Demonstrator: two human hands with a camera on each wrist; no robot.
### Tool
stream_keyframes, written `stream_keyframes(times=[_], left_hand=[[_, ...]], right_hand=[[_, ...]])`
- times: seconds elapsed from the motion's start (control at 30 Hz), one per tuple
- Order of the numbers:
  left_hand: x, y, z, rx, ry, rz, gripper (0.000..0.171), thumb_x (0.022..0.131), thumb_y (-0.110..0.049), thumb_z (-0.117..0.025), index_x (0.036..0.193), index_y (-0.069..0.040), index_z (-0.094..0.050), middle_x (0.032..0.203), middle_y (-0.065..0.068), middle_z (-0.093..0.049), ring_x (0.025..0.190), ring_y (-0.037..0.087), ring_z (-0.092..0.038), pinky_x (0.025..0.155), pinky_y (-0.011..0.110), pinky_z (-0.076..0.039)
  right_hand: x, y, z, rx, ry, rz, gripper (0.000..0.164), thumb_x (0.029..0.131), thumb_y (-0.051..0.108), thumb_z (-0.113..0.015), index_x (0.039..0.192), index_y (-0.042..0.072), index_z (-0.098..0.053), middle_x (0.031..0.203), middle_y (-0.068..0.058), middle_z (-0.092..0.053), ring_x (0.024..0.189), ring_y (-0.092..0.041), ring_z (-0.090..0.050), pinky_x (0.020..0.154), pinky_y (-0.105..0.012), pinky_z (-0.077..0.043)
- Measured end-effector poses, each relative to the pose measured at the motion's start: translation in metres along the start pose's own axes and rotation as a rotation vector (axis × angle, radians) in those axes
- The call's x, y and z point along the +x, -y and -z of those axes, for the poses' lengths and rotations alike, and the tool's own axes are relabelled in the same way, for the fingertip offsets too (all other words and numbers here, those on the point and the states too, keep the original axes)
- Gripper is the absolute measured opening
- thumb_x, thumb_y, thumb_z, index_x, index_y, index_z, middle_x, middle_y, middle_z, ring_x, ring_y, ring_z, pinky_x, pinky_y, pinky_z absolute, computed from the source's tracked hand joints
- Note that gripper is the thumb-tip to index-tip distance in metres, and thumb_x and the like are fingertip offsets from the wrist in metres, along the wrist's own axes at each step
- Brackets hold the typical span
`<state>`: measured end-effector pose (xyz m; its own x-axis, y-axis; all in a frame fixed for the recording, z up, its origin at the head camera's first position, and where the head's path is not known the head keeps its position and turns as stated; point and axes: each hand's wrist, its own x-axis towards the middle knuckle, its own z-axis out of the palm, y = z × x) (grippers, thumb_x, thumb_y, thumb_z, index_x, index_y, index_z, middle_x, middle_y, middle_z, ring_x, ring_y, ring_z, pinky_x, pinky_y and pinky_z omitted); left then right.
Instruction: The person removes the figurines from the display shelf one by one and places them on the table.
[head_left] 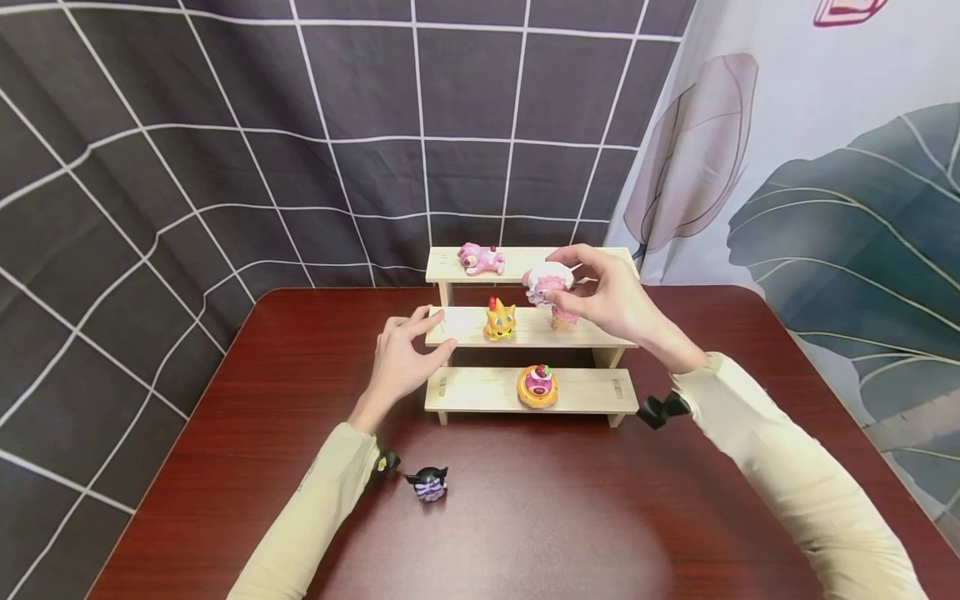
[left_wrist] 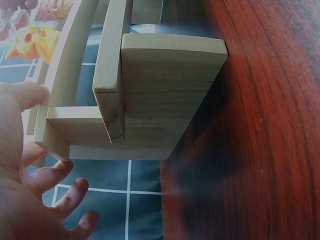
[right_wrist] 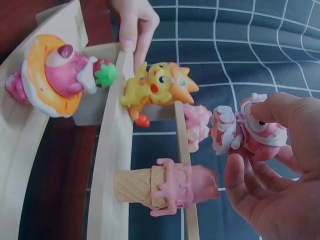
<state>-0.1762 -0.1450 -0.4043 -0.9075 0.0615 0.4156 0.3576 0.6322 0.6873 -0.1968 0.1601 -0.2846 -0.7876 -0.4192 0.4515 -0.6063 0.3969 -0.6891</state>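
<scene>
My right hand point(head_left: 618, 296) pinches a small pink-and-white figurine point(right_wrist: 250, 125) between thumb and fingers, above the middle step of a three-tier wooden display stand point(head_left: 480, 390). Around the left end of that middle step my left hand point(head_left: 401, 354) sets its thumb and forefinger, the other fingers spread. On the middle step stand a yellow figurine point(head_left: 499, 320) and a pink ice-cream-cone figurine point(right_wrist: 175, 187), apart from the held one. A pink figurine point(head_left: 480, 259) lies on the top step. An orange-ringed doughnut figurine point(head_left: 537, 387) sits on the bottom step.
A black-and-purple figurine point(head_left: 429, 484) stands on the dark red wooden table point(head_left: 540, 517), in front of the stand and near my left sleeve. Behind the table hang a dark grid-patterned curtain point(head_left: 360, 167) and a leaf-patterned cloth point(head_left: 825, 208).
</scene>
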Motion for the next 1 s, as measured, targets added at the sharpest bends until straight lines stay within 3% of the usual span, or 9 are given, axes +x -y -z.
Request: stream_keyframes(times=[0.3,0.53,1.0], left_hand=[[-0.001,0.002,-0.001,-0.005,-0.003,-0.004,0.050,0.082,-0.034,-0.080,0.128,-0.017,-0.071,0.139,0.014,-0.059,0.107,0.031,-0.049,0.087,0.053,-0.037],[-0.001,0.001,0.000,-0.005,-0.010,-0.003,0.050,0.081,-0.034,-0.081,0.128,-0.016,-0.071,0.139,0.012,-0.059,0.107,0.031,-0.050,0.087,0.052,-0.037],[0.000,0.000,0.000,-0.001,-0.005,-0.003,0.051,0.082,-0.035,-0.079,0.128,-0.017,-0.071,0.139,0.011,-0.058,0.108,0.031,-0.050,0.087,0.052,-0.037]], right_hand=[[-0.013,0.006,-0.006,0.021,0.029,-0.013,0.040,0.081,-0.003,-0.079,0.118,-0.002,-0.065,0.105,-0.010,-0.067,0.074,-0.022,-0.059,0.068,-0.021,-0.049],[-0.020,0.012,-0.010,0.011,0.046,0.018,0.039,0.081,-0.001,-0.080,0.117,0.001,-0.066,0.104,-0.005,-0.067,0.082,-0.021,-0.056,0.068,-0.024,-0.049],[-0.036,0.012,-0.021,0.027,0.051,0.043,0.040,0.077,-0.005,-0.081,0.113,0.005,-0.068,0.097,0.000,-0.067,0.081,-0.018,-0.059,0.068,-0.028,-0.051]])
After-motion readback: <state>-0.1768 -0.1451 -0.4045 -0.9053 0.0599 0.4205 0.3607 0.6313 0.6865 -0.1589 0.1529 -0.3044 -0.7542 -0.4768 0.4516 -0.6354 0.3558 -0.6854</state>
